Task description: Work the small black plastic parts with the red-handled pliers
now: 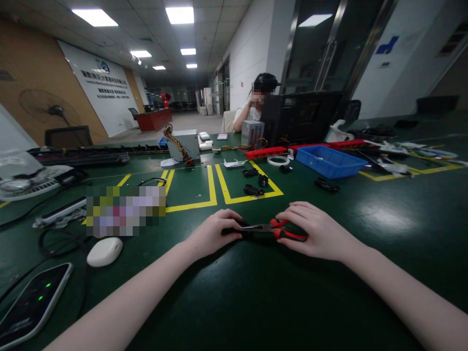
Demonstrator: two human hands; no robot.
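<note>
Over the green tabletop, my right hand (pixel 316 229) is closed around the red-and-black handles of a pair of long-nose pliers (pixel 261 228). The jaws of the pliers point left, towards my left hand (pixel 212 233). Between the thumb and fingers of that hand is a small black part (pixel 229 230), mostly hidden, so its kind cannot be made out. The plier tips meet or overlap this part near my left fingertips. Beyond my hands lie several black bundled cables (pixel 253 190) inside a yellow-taped outline.
A blue tray (pixel 331 162) stands at the back right, beside another black cable bundle (pixel 326 185). A metal power supply (pixel 185 145) with coloured wires is further back. On the left are a white oval case (pixel 105 251) and a lit device (pixel 36 304). Another person (pixel 256 105) sits opposite.
</note>
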